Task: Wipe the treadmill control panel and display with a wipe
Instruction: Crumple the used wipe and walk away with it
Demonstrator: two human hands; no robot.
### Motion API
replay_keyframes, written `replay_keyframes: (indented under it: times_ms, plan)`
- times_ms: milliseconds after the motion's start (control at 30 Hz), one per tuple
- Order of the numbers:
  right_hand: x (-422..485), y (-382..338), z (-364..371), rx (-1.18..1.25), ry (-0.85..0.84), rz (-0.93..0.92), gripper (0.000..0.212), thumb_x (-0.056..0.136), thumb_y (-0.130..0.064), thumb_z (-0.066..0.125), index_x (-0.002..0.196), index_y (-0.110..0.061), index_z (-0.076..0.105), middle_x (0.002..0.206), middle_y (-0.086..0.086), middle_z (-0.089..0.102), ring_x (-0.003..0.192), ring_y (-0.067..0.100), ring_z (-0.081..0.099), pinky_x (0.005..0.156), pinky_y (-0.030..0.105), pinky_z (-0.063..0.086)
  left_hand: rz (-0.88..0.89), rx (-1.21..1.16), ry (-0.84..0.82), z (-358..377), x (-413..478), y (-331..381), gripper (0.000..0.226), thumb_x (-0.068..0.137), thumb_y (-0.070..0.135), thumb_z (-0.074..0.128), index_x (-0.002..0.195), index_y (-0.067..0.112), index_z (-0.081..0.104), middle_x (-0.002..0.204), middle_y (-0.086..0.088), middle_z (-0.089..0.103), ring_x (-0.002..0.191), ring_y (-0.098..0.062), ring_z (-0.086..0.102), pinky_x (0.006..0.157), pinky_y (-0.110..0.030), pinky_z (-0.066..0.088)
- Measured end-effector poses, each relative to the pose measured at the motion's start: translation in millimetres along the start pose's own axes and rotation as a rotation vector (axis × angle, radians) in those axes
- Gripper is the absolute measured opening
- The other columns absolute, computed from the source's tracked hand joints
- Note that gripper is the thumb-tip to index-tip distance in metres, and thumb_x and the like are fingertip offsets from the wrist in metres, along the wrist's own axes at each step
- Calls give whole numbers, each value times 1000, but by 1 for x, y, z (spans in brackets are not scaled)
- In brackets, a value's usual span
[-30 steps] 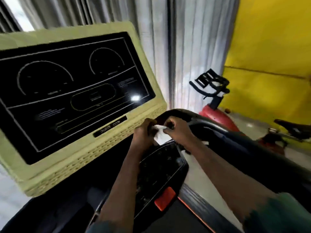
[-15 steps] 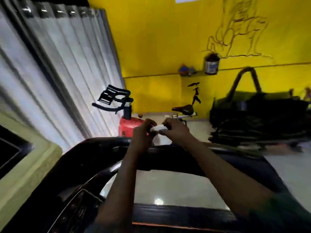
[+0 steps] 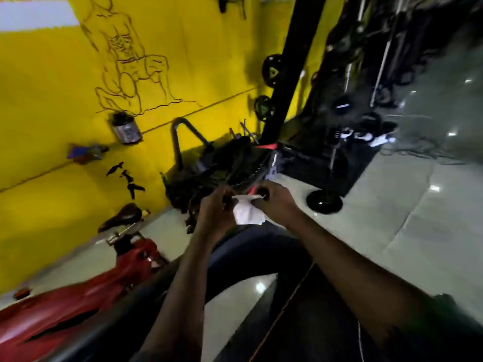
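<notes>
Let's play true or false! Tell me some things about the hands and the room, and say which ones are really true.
1. The left hand and the right hand both hold the white wipe. True.
2. The wall is blue. False: it is yellow.
3. The wipe lies on the floor. False: the hands hold it up in the air.
4. A red exercise bike stands at the lower left. True.

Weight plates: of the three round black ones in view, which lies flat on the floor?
The plain plate nearest the right hand; the green-marked upper plate and lower plate stand upright near the yellow wall.
</notes>
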State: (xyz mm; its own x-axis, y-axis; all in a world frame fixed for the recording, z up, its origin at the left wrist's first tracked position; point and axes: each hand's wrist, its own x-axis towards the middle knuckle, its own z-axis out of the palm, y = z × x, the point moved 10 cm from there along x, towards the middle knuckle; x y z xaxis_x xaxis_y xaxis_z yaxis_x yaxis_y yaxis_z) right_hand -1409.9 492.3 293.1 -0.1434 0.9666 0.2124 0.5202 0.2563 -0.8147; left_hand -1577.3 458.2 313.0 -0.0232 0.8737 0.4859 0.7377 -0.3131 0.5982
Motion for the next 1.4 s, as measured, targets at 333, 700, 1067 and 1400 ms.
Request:
replay_keyframes:
  times_ms: [333,700,1067,1400]
  plan:
    - [-58,130,-217,-92,470,304,19,78,-3,70,83,-21,65,77,-3,63,71,16,55,55,18,38,354,-347,-370,189,44,182,29,89,1,69,116,0,60,92,-5,63,74,-11,60,63,-6,44]
    - [-84,207,-359,-114,662,390,15,80,-3,63,89,-14,65,76,-8,63,71,13,55,59,16,41,498,-408,-477,329,68,297,16,93,13,66,107,9,59,88,-2,66,79,-18,62,66,-25,43]
    - [40,294,-393,-95,690,462,15,80,-2,63,84,-16,65,68,-10,57,70,18,54,63,27,43,555,-517,-520,431,185,289,10,92,4,62,89,10,55,78,-3,65,72,-11,61,61,-17,44]
    - [212,370,-423,-152,685,481,12,85,-11,71,81,-19,64,72,-4,63,70,18,57,62,25,42,554,-533,-677,538,343,258,21,93,-2,58,112,6,64,102,0,65,94,-18,64,74,-38,57]
